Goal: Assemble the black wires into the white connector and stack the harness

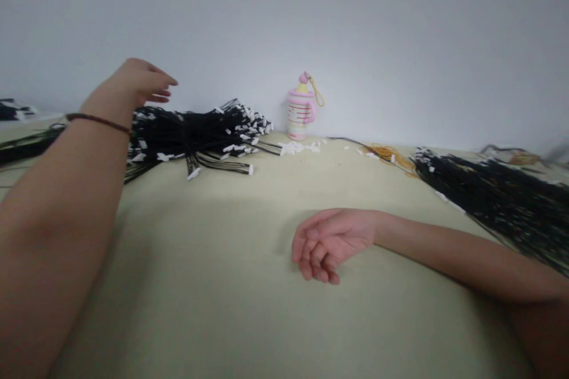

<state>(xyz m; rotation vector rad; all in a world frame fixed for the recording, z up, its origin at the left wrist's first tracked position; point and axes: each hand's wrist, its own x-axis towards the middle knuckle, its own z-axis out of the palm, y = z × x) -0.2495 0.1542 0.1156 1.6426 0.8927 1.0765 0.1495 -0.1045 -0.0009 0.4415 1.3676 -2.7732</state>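
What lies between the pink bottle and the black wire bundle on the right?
In the head view, small white plastic pieces and then a tangle of yellow wire.

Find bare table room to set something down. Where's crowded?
Widest bare stretch of the cream table: in front of the black wire bundle, left of the right hand. A narrower one lies between that bundle and the second wire bundle, below the pink bottle. Crowded: the back edge, with loose white connectors and yellow wires.
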